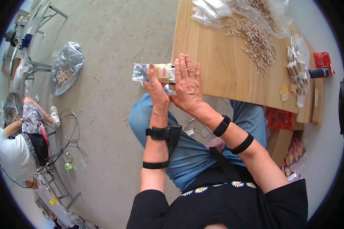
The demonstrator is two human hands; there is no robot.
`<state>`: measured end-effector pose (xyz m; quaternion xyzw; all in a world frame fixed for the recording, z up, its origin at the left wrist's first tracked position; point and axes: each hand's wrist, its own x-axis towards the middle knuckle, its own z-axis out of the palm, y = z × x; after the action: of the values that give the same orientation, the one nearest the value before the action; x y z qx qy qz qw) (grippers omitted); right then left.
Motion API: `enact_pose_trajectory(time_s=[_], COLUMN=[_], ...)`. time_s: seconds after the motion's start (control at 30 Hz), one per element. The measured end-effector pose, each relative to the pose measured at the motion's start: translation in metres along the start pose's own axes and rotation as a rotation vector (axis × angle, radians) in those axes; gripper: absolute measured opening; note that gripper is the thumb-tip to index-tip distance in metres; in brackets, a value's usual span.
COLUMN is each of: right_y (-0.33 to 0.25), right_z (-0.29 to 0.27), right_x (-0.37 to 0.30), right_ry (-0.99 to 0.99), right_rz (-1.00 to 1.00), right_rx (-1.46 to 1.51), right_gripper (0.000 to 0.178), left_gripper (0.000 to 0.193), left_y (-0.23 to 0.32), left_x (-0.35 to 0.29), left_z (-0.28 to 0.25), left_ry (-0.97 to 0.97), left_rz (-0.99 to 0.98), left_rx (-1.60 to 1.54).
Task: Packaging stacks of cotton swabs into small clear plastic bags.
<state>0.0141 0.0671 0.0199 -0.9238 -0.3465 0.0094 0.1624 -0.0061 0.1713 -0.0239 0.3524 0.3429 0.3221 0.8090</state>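
Observation:
A clear packet of cotton swabs [164, 71] with a yellow and red label sticks out past the left edge of the wooden table [225, 72]. My left hand [156, 88] grips it, thumb on top; the other fingers are hidden beneath. Over the packet's right end and the table corner lies my right hand [188, 84], fingers stretched out flat. Farther back on the table is a heap of loose cotton swabs [258, 45], partly spilling from a large clear bag [281, 19]. Flat clear bags [208, 11] lie to the left of the heap.
Filled packets [297, 70] are piled at the table's right, near yellow labels [284, 92], a dark cylinder [319, 72] and a red pouch [323, 61]. A plastic sack of swabs [67, 70] stands on the floor at left. Another person [19, 149] sits beyond it near cables.

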Motion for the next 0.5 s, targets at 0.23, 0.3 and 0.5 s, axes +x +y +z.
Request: enact_pose_trajectory(time_s=[0.23,0.3,0.5], right_y=[-0.002,-0.002,-0.007], right_z=[-0.006,-0.006,-0.005], right_x=[0.0,0.0,0.003], right_ry=[-0.059,-0.047,-0.087], right_rz=[0.016,0.013,0.039], right_rx=[-0.013,-0.001,-0.063], right_gripper=[0.118,0.118,0.116], left_gripper=[0.033,0.029,0.022], left_y=[0.019,0.014,0.01], left_x=[0.018,0.021,0.023], left_z=[-0.011,-0.011,-0.017], left_ry=[0.096,0.089,-0.013], left_rz=[-0.1,-0.068,-0.06], left_rx=[-0.09,-0.11,-0.12])
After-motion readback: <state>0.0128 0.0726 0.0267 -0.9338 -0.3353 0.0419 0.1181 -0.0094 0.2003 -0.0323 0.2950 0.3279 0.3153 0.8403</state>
